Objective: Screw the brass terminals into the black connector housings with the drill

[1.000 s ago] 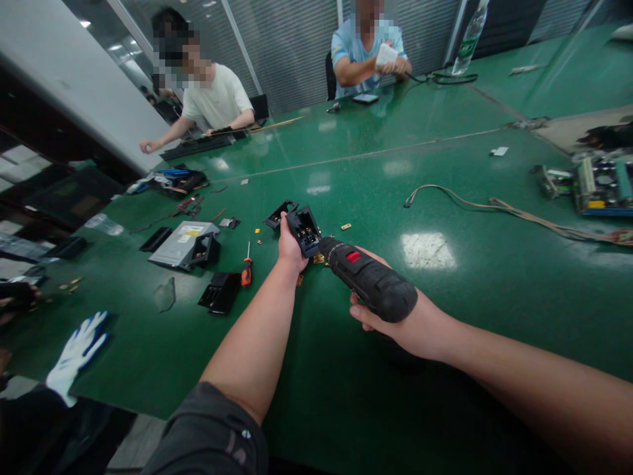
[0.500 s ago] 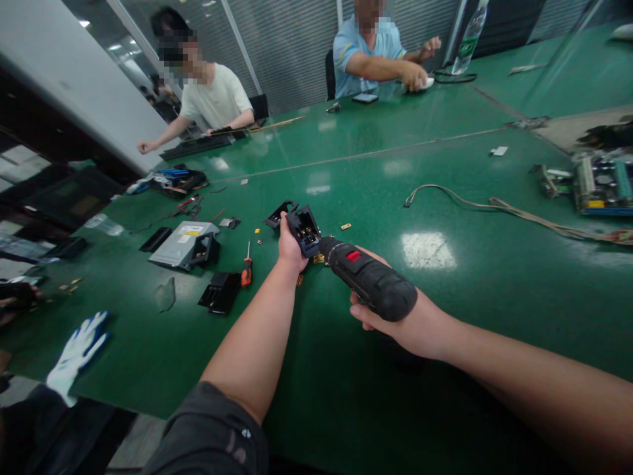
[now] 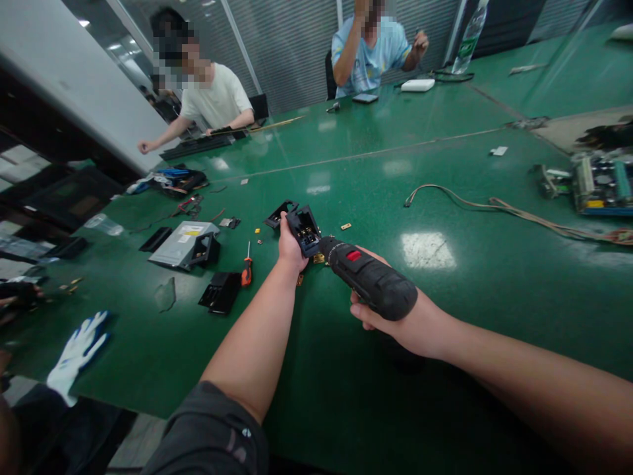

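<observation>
My left hand [image 3: 291, 245] is closed around a black plastic housing [image 3: 305, 232], tilted so that its open side with small brass-coloured parts inside faces me. In my right hand [image 3: 390, 320] is a black cordless drill [image 3: 370, 277] with a red switch on top. Its chuck points at the near edge of the housing; the bit's tip is too small to make out. A second black plastic piece [image 3: 277, 214] lies just behind my left hand. Small brass plates [image 3: 319, 258] lie below the chuck, and another brass plate [image 3: 345, 227] lies farther off.
Left of my arm are an orange screwdriver [image 3: 246, 267], a black plastic part [image 3: 221, 292] and a silver drive [image 3: 180, 244]. A white glove [image 3: 79, 353] lies at the table's left edge. Rightward run thin cables [image 3: 494, 204] toward a circuit board [image 3: 603, 181]. Two people sit across.
My hands, the drill and the housing look unmoved. Across the table, the person in light blue has let go of a white object and raised that hand toward the head.
</observation>
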The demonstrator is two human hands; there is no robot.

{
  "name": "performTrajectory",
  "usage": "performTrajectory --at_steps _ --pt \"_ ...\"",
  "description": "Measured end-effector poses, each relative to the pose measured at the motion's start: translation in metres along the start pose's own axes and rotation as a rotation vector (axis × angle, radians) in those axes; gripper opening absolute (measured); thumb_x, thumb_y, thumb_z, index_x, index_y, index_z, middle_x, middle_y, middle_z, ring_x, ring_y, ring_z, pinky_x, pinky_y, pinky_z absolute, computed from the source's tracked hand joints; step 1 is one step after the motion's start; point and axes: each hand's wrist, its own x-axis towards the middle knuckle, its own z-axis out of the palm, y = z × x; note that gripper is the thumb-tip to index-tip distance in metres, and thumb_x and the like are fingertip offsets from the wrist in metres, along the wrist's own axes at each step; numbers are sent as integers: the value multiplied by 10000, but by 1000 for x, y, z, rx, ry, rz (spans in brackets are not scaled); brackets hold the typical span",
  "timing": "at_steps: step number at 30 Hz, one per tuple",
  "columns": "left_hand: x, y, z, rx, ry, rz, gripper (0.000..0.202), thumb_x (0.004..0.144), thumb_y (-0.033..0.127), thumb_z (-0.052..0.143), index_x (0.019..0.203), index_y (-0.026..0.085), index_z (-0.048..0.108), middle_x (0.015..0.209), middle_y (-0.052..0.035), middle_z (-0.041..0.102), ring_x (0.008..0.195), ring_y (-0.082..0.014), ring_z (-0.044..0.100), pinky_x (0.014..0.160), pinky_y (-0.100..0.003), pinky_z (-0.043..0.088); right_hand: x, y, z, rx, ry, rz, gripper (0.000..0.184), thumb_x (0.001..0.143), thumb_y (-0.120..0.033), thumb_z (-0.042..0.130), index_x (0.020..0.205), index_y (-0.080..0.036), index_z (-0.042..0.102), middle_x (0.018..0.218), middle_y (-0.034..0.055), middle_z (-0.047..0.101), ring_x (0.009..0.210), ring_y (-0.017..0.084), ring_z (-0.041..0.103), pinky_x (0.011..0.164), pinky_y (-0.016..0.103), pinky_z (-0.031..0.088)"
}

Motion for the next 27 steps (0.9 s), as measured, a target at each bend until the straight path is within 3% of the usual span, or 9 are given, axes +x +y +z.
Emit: performTrajectory --at_steps 6,12,27 --pt "0 0 -1 -13 -8 5 730 1115 873 598 1224 196 849 910 -94 838 798 -257 831 814 -369 692 -1 -2 1 7 4 -5 1127 971 -420 863 1901 -201 263 1168 93 816 710 210 703 691 420 628" --pt "-1 1 1 -1 10 9 784 1049 927 653 1302 208 833 921 -82 842 806 -269 837 819 -386 693 0 -3 2 5 5 -3 1153 957 -430 855 1905 -173 252 1179 103 808 714 216 701 690 432 627" --pt "-2 1 1 -15 4 -5 723 1124 863 597 1257 200 852 918 -92 840 828 -270 842 838 -384 700 -1 -1 2 12 10 -9 1160 978 -409 859 1932 -213 229 1186 94 822 747 222 727 710 422 647"
